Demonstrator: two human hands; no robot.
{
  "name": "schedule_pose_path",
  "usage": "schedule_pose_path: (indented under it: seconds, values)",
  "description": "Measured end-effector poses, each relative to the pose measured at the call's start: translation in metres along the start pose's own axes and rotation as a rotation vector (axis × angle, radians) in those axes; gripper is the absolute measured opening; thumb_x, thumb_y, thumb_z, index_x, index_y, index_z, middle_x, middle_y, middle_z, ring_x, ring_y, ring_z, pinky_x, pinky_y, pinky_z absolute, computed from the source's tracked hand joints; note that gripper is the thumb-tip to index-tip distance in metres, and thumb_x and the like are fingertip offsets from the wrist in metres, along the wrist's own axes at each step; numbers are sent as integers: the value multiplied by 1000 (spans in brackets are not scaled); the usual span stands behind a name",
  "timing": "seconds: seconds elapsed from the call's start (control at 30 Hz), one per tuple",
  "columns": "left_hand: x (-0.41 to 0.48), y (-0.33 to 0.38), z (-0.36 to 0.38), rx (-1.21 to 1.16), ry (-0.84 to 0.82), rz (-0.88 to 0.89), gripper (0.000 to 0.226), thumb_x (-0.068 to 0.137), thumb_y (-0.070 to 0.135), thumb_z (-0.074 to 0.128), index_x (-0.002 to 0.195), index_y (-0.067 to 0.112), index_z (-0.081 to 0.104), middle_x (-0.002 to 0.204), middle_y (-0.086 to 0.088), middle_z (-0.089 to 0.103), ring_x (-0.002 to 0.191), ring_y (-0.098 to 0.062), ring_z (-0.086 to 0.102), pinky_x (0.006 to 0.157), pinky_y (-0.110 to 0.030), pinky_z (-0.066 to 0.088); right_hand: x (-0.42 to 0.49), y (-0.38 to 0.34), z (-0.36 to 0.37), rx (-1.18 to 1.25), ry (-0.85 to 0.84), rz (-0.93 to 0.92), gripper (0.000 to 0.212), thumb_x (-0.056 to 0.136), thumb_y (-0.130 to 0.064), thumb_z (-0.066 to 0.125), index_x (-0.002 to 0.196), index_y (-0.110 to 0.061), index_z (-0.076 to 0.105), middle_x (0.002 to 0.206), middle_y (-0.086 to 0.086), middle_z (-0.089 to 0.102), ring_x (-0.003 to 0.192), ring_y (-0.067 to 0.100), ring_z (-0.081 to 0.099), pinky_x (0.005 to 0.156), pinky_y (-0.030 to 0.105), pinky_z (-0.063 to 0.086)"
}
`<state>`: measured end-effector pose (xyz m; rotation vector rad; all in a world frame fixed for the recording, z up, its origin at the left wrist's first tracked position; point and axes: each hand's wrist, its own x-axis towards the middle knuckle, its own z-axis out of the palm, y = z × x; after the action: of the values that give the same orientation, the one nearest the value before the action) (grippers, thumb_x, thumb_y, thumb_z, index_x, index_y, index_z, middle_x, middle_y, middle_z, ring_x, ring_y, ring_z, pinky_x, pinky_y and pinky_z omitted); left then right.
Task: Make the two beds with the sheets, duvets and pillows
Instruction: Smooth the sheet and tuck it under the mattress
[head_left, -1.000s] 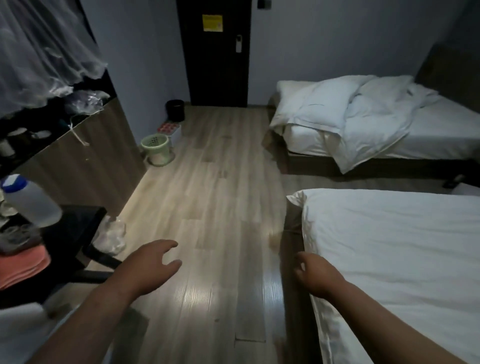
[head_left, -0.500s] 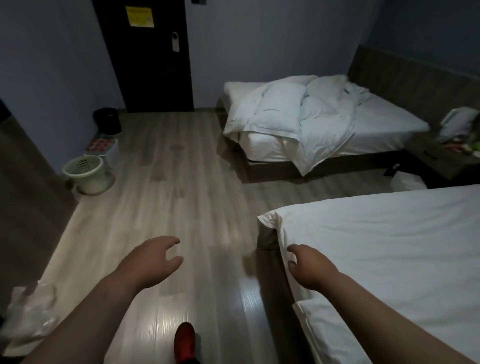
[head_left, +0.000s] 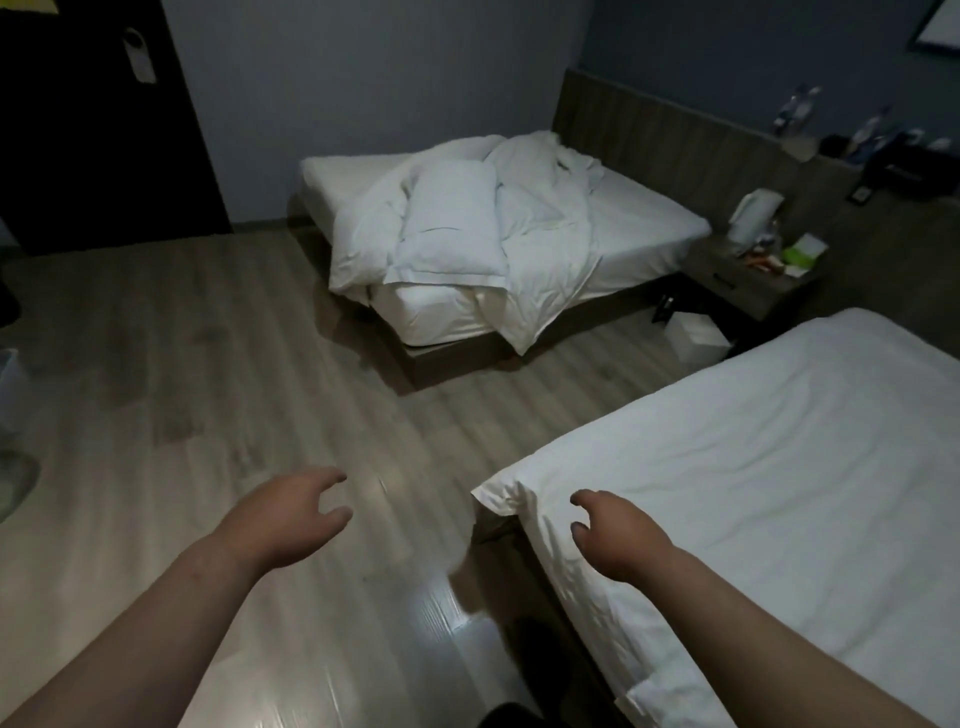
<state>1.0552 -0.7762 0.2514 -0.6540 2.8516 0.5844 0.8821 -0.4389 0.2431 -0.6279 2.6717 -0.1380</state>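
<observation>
We see the near bed (head_left: 779, 519) at the right under a smooth white sheet (head_left: 727, 467). The far bed (head_left: 639, 234) carries a crumpled duvet (head_left: 545, 249) with a pillow (head_left: 452, 223) on it. Our right hand (head_left: 618, 535) hovers over the near sheet's corner, fingers loosely curled and holding nothing. Our left hand (head_left: 291, 519) hangs relaxed and empty above the wooden floor (head_left: 182, 389). A nightstand (head_left: 748, 275) stands between the beds.

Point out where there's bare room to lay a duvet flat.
The near bed's sheet is bare from the corner by the right hand onward. On the far bed mainly the strip between duvet heap and headboard is free. The nightstand is crowded.
</observation>
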Motion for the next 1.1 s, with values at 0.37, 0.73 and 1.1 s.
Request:
schedule_pose_path:
  seconds: [0.37,0.73,1.1]
  values:
    - [204,-9,-38,114,-118,190,60,91,51,55,146,29,44,149,7,47,136,-12,43,110,-25,35,158,-19,-4,100,-18,163,49,100,-33,43,147,-22,41,143,-1,50,129,18,49,101,30,42]
    - [379,26,-95,272,-156,425,61,90,52,53,146,29,44,146,7,48,134,-11,44,109,-26,36,276,-32,-50,230,39,304,51,98,-33,42,148,-21,41,148,1,47,135,19,45,106,30,38]
    - [559,103,-93,349,-313,880,62,89,55,50,146,31,43,146,11,47,134,-7,43,107,-19,32,311,-5,-60,360,114,755,49,99,-34,41,147,-23,41,144,-1,48,132,19,47,104,31,40]
